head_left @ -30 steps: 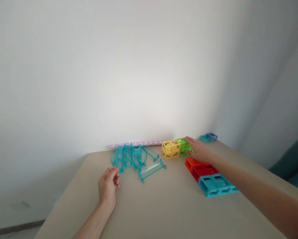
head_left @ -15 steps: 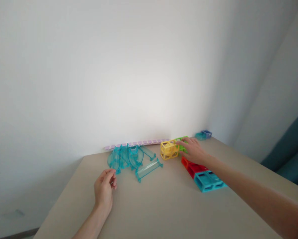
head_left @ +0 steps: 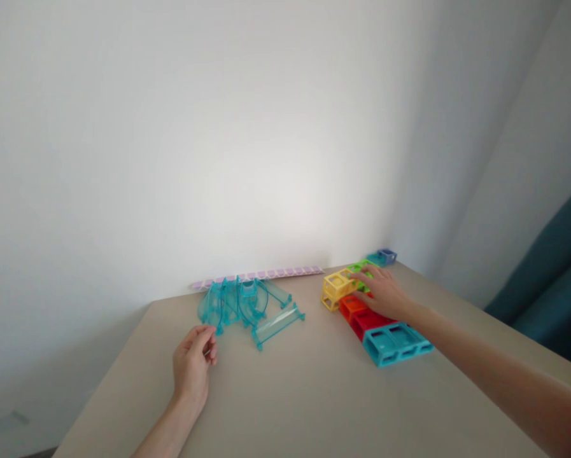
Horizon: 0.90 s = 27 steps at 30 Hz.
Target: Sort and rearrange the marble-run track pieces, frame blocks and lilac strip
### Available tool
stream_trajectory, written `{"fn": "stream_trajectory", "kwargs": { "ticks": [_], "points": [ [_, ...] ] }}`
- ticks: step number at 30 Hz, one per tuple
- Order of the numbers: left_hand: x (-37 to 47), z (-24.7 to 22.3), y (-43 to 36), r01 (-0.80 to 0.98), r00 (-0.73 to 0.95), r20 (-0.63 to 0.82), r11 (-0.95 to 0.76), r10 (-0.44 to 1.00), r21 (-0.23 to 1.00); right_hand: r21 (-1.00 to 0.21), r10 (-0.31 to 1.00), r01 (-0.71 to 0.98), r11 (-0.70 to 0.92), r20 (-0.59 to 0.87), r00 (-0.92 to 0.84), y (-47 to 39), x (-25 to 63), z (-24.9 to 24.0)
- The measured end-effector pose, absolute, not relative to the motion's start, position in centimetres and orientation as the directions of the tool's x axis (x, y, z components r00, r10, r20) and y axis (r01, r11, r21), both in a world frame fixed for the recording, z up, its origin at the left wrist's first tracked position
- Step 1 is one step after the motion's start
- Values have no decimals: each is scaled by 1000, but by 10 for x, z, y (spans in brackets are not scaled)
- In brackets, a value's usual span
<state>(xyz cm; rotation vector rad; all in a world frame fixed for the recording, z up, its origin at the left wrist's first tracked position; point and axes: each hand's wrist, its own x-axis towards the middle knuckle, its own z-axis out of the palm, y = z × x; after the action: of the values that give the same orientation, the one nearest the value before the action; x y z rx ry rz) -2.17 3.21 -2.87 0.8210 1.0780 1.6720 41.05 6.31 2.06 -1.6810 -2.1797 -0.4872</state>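
Observation:
My right hand point(head_left: 380, 291) reaches over a row of open-framed cube blocks on the table, its thumb and fingers closed about the place where a yellow block point(head_left: 338, 280) meets a green block point(head_left: 365, 264). The yellow block sits at the row's far left end, beside an orange block point(head_left: 353, 306). Red blocks point(head_left: 370, 323) and light-blue blocks point(head_left: 394, 343) follow toward me. My left hand point(head_left: 192, 366) rests on the table with curled fingers, thumb against the index finger, nothing visible in it. Just beyond it lie clear teal track pieces point(head_left: 228, 302).
A clear teal straight chute point(head_left: 278, 326) lies apart in mid-table. Along the wall runs a purple patterned strip point(head_left: 285, 273). A dark blue block point(head_left: 387, 256) with a teal piece is at the far right corner. A teal curtain point(head_left: 552, 267) hangs on the right.
My right hand has shifted the yellow and green blocks to the right, up against the orange end of the row. The view has turned slightly. My left hand keeps its place.

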Motion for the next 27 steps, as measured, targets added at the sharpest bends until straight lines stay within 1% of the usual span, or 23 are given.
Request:
{"fn": "stream_trajectory", "kwargs": {
  "ticks": [9, 13, 15, 19, 23, 25, 27],
  "points": [
    [-21, -28, 32, -356, -316, 35, -153, 948, 922, 30, 857, 963, 269, 449, -253, 50, 415, 23],
    [-21, -29, 32, -358, -315, 36, -154, 949, 921, 4, 875, 968, 251, 427, -229, 30, 410, 12],
    [-21, -28, 32, -355, -310, 38, -153, 950, 922, -17, 889, 973, 230, 411, -203, 20, 406, 5],
    [-20, -26, 29, -347, -303, 42, -151, 952, 926, -95, 914, 976, 198, 377, -149, 5, 400, 0],
    [-22, -27, 27, -315, -293, 65, -160, 954, 936, -167, 917, 938, 304, 317, -241, -11, 408, 7],
    [-22, -28, 24, -248, -272, 120, -190, 955, 950, -218, 899, 895, 389, 302, -317, -24, 416, 10],
    [-19, -27, 19, -136, -223, 199, -233, 954, 963, -267, 862, 832, 486, 301, -408, -39, 422, 13]
  ]
}}
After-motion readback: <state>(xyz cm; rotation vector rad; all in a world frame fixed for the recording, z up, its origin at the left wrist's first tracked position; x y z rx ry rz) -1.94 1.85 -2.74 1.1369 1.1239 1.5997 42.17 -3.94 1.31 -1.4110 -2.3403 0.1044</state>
